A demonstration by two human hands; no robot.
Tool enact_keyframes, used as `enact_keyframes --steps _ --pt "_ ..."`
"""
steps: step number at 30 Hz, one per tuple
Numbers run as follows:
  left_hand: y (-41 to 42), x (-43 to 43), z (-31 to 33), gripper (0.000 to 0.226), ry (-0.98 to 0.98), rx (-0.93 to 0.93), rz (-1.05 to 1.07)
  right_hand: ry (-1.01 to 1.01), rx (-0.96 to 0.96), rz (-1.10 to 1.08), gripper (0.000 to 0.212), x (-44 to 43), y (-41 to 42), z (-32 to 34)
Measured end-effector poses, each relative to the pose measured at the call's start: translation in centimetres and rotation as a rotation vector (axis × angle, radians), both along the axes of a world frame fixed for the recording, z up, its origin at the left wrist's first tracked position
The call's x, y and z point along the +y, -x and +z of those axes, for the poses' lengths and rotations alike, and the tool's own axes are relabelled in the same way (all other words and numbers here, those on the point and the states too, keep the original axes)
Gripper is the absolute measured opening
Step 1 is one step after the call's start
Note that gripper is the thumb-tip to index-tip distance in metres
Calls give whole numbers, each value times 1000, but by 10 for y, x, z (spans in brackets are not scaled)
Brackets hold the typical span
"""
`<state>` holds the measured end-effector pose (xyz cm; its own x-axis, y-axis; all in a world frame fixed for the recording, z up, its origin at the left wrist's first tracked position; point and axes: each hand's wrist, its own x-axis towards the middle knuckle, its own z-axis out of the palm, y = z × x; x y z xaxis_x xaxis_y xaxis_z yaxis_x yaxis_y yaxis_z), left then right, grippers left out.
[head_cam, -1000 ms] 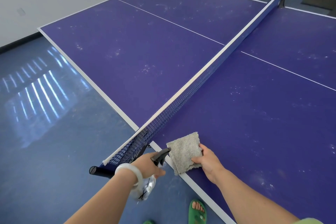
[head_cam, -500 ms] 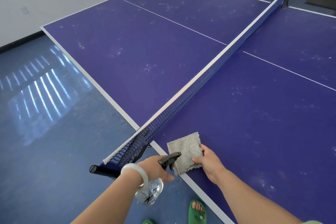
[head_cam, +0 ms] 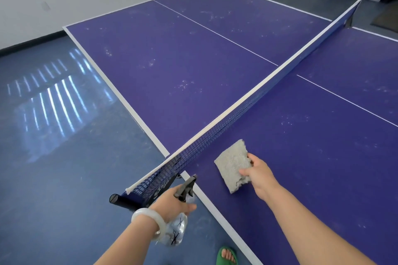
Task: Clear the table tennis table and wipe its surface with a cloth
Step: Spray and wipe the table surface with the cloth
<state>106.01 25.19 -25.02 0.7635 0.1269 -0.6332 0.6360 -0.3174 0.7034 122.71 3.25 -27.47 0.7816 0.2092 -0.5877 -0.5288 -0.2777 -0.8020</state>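
Far left: the surface (head_cam: 172,60) shows pale specks (head_cam: 183,86) and smears on its left half. Near edge: left hand (head_cam: 173,203) clamped round the neck of a clear spray bottle (head_cam: 177,232), held off the surface beside the net (head_cam: 215,133) post. Right of the net: grey cloth (head_cam: 233,162) lies flat on the surface, right hand (head_cam: 259,173) pinching its near edge. Right half also specked. Judgement: clearing appears done for the part in view; wiping barely started, both halves left to do.

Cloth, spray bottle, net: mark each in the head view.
cloth (head_cam: 232,163): head view, middle of the grey pad.
spray bottle (head_cam: 176,232): head view, clear body.
net (head_cam: 215,135): head view, blue mesh below the white tape.
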Motion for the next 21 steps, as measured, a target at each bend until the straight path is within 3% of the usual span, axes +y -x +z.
enact_keyframes --steps 5,7,9,12,15,21 --pt "0 2 1 64 36 -29 56 251 -453 238 32 13 -4 51" --pt "0 1 3 57 47 -27 87 336 -507 451 40 18 9 41" --pt "2 1 -1 54 59 1 122 401 -428 651 53 21 24 21" --pt "9 5 -8 53 55 47 147 328 -348 660 47 26 40 2" --pt "18 12 -15 45 40 84 170 471 -591 628 40 29 41 -13" --pt "32 13 -23 56 42 65 233 685 -970 1057 51 22 54 -63"
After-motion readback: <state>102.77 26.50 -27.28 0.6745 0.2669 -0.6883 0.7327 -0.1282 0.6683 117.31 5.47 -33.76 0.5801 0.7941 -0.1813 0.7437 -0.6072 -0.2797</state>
